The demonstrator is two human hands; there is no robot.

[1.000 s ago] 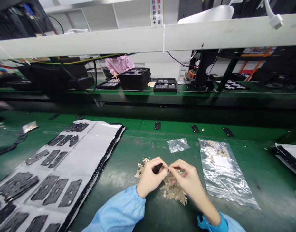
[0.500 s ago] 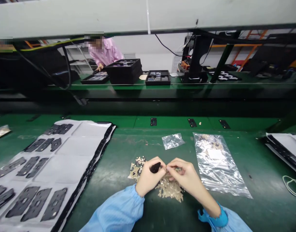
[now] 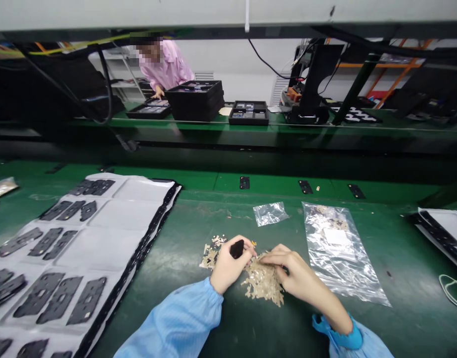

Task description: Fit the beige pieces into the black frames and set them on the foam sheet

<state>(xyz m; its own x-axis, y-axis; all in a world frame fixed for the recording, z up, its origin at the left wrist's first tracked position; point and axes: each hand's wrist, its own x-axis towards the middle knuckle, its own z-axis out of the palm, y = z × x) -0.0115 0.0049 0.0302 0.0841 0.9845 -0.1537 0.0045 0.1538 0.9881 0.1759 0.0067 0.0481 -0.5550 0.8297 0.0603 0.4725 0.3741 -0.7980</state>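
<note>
My left hand (image 3: 230,264) is closed around a small black flat part (image 3: 236,249), which sticks up between thumb and fingers; the rest of it is hidden by the hand. My right hand (image 3: 293,272) lies just right of it, fingers stretched out over a heap of small thin beige pieces (image 3: 264,283). Its fingertips reach the top of the heap, and no held piece shows in it. A smaller cluster of beige and dark pieces (image 3: 209,256) lies beside my left hand, partly covered by it.
At left stands a white tray (image 3: 118,219) with black plates (image 3: 88,301) in rows. A small clear bag (image 3: 270,214) and a large clear bag (image 3: 343,263) lie beyond and right of the hands. Several black parts (image 3: 244,183) lie farther back. Across the bench, a person in pink (image 3: 168,64) works by black trays (image 3: 194,102).
My right hand has left its pinch beside my left fingertips and moved down onto the beige heap, fingers stretched. The left hand keeps the black part. The camera view has shifted slightly.
</note>
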